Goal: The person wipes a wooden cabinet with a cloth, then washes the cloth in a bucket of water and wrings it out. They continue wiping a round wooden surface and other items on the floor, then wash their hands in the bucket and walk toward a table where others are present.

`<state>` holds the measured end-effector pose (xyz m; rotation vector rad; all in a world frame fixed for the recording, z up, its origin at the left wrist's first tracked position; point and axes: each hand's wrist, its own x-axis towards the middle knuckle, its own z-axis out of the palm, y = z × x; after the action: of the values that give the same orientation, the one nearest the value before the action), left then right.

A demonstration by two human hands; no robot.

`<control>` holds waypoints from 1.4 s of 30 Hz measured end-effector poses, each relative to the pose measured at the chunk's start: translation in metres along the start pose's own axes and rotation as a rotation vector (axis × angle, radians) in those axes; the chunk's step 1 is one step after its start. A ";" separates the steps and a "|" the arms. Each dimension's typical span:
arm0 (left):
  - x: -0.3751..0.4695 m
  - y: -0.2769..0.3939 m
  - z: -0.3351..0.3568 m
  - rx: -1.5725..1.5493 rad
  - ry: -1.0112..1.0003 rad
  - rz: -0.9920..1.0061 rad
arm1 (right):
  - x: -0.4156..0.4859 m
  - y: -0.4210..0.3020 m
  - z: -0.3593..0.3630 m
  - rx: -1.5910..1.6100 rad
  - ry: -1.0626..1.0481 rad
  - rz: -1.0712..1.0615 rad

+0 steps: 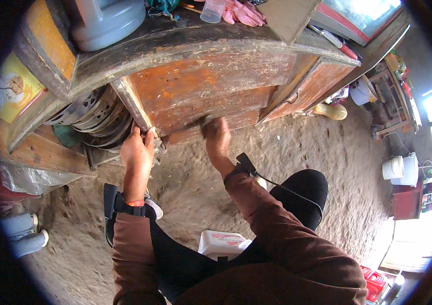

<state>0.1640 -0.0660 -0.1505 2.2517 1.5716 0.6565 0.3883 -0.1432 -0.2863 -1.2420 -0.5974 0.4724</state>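
Note:
My left hand [137,152] grips the worn wooden frame edge [134,101] of an old cabinet, with the thumb on its front near the lower end. Just left of it, inside an open compartment, stand several nested metal pans or steamer tiers [103,122], some with cut-out holes. My right hand [217,135] is at the lower part of the cabinet's reddish-brown front panel [208,80]. Its fingers are blurred and a dark patch shows beside them; whether they hold something I cannot tell.
On the cabinet top [185,36] are a large plastic jug [109,28], a clear cup [213,11] and a pink cloth [243,13]. A white container [221,244] is between my legs on the earthen floor [178,190]. Another person's legs [23,232] show at left; a squash [330,111] lies right.

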 end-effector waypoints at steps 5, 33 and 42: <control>0.001 -0.003 -0.002 -0.074 -0.014 0.008 | 0.037 -0.012 -0.055 -0.411 0.214 -0.348; -0.006 -0.008 0.004 -0.071 0.043 0.104 | 0.062 -0.051 0.048 0.069 0.585 -0.344; -0.004 -0.018 0.003 -0.037 0.042 0.233 | -0.047 -0.069 0.141 -0.430 -0.019 -0.543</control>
<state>0.1502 -0.0631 -0.1629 2.4295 1.3135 0.7914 0.2612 -0.0887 -0.1979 -1.4070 -1.0509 -0.1093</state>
